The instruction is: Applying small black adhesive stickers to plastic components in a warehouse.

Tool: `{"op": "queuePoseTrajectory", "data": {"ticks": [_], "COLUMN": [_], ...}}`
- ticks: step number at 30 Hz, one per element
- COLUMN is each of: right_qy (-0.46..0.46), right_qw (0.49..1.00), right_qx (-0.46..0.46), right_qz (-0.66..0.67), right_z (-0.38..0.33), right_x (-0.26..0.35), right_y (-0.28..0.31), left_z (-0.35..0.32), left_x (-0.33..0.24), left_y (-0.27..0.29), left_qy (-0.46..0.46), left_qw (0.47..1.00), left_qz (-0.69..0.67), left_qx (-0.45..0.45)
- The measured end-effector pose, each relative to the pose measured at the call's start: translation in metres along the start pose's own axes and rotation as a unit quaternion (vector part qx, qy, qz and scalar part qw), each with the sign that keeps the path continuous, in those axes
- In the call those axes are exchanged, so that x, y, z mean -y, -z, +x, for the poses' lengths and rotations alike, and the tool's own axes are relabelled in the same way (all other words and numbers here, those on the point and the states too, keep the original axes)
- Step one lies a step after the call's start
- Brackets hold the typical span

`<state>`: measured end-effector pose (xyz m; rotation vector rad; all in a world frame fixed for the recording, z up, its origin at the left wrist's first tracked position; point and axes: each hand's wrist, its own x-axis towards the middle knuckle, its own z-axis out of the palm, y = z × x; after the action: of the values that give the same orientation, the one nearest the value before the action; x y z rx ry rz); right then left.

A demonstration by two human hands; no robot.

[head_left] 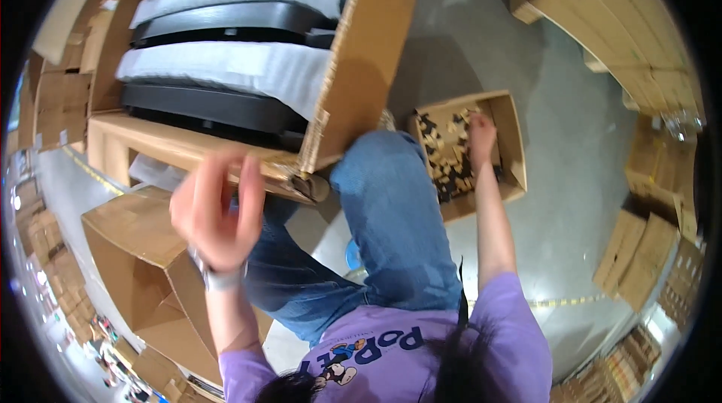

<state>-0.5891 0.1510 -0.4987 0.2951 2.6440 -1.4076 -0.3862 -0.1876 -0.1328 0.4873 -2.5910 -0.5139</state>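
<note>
My left hand (218, 207), smeared by motion, is raised in front of a large open carton (368, 57). Its fingers are loosely bent, the thumb stands apart, and nothing shows between them. Inside that carton black flat-cased items (210, 106) stand in rows, with white foam sheets (203, 63) between them. On the right, my right hand (482, 134) reaches down into a shallow cardboard box (512, 125). Small tan and black pieces (445, 151) lie scattered in this box. The right fingers are drawn together at the pieces; whatever they hold is too small to make out.
An open cardboard box (139, 268) stands on the floor at my left. Stacked cartons (602, 19) line the right side, and a folded carton (635, 260) lies lower right. My bent knee (383, 170) is between the large carton and the shallow box.
</note>
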Motion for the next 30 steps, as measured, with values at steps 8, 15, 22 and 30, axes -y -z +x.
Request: {"op": "queuePoseTrajectory", "data": {"ticks": [8,15,22,30], "right_qy": [0.203,0.58,0.678,0.668], "right_qw": [0.787,0.709,0.628,0.609], "right_qx": [0.353,0.217,0.131,0.093], "right_qz": [0.463,-0.337,-0.358,-0.417], "right_z": [-0.03,-0.082,-0.106,-0.146], "right_x": [0.386,0.489,0.493,0.576], "right_y": [0.01,-0.137,-0.221,-0.186], "left_z": [0.056,0.051,0.044,0.027], "left_x": [0.039,0.037,0.04,0.045], "left_y": [-0.039,-0.036,-0.023,-0.018], "left_qy": [0.163,0.157,0.104,0.113], "left_qw": [0.973,0.956,0.942,0.914], "left_qz": [-0.162,-0.225,-0.28,-0.322], "left_qx": [-0.017,-0.102,-0.151,-0.221]}}
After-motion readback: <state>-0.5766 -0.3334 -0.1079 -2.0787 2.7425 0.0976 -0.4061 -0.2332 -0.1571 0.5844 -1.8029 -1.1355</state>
